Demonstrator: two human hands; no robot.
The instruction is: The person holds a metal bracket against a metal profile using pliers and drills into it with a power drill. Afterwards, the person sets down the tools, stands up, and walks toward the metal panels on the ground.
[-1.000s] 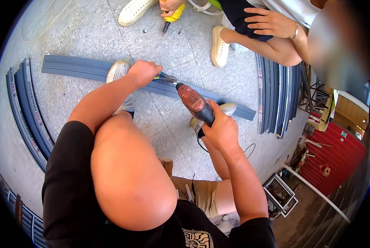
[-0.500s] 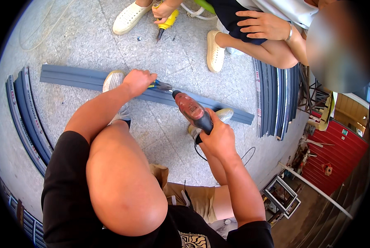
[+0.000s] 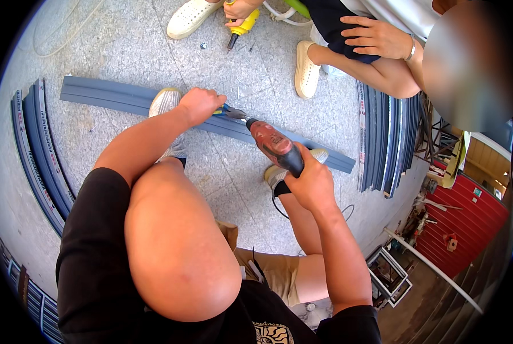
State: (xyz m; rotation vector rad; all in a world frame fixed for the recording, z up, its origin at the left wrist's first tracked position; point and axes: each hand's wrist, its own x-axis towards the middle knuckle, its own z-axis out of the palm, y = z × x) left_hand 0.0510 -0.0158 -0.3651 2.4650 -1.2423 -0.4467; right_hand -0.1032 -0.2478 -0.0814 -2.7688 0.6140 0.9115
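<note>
My left hand (image 3: 201, 106) is closed around a pair of pliers (image 3: 233, 113) with blue-and-yellow grips. The plier jaws meet the front tip of a red-and-black corded power drill (image 3: 275, 144). My right hand (image 3: 313, 182) wraps the drill's black rear end, and the drill slants up and left. Beneath both tools a long grey grooved profile strip (image 3: 108, 95) lies across the floor. My left shoe (image 3: 166, 103) rests over the strip, and my right shoe (image 3: 321, 156) is by its right part. Whether the jaws grip a bit or the chuck is too small to tell.
Opposite me a co-worker sits low, one hand on a yellow power tool (image 3: 245, 24) pointing at the floor. Stacked dark profiles (image 3: 383, 137) lie on the right, with more long profiles (image 3: 38, 155) on the left. A black cord (image 3: 348, 211) loops beside my right leg.
The whole view has shifted a little, so most things sit slightly further right. Pliers and drill tip remain together above the strip, and both hands keep their hold.
</note>
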